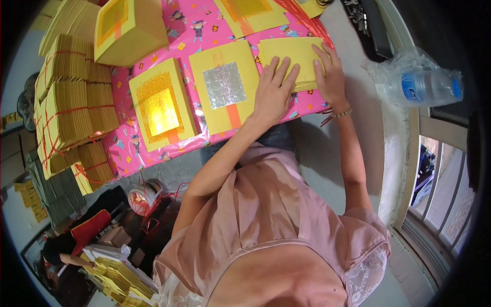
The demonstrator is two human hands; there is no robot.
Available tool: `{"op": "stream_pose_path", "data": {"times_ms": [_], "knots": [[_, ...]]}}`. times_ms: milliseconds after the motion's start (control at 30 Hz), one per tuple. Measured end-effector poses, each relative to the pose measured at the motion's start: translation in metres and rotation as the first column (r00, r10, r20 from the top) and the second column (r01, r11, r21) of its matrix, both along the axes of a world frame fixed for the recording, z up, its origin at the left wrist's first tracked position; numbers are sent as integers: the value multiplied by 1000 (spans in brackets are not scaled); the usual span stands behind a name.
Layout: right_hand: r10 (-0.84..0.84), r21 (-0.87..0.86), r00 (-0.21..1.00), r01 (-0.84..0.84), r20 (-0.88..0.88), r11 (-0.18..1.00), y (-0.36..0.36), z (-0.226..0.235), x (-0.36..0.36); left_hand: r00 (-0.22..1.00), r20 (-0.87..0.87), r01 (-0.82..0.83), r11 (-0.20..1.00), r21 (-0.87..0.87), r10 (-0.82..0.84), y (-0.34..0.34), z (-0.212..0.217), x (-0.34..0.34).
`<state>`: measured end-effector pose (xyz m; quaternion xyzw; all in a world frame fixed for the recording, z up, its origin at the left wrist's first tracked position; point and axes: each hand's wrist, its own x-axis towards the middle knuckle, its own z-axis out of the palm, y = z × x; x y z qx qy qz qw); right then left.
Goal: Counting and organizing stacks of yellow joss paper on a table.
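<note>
A small pile of plain yellow paper sheets [287,50] lies at the right end of the table. My left hand [273,94] rests on its near left part, fingers stretched out and lying flat. On the right edge of the same pile lies my right hand [331,82], its fingers extended and a beaded bracelet at the wrist. To the left of my left hand is a yellow stack with a silver foil square [225,84]. Farther left sits a stack with a gold foil square [161,113].
Tied bundles of yellow paper [71,110] are piled at the table's left end, beside a tall paper block [135,36]. Red strings [307,20] hang over the far right corner. A plastic bottle [427,87] lies on the right ledge. At lower left, another person's arm [76,261] reaches toward yellow paper.
</note>
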<state>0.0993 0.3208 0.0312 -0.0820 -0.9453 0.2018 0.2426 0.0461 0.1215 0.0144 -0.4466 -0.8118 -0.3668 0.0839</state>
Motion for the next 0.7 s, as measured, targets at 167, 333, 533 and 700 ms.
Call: {"op": "stream_pose_path", "data": {"times_ms": [167, 333, 533, 700], "knots": [[-9, -5, 1000, 9, 9, 1000, 6, 9, 1, 985, 133, 83, 978, 191, -109, -12, 20, -5], [21, 204, 994, 2, -108, 979, 4, 32, 0, 985, 170, 4, 981, 196, -38, -67, 28, -6], [176, 97, 974, -163, -140, 982, -59, 73, 12, 965, 238, -110, 994, -2, 108, -151, 22, 12], [497, 80, 854, -512, 157, 855, -119, 43, 20, 964, 236, -98, 989, -111, 123, -179, 11, 27]]}}
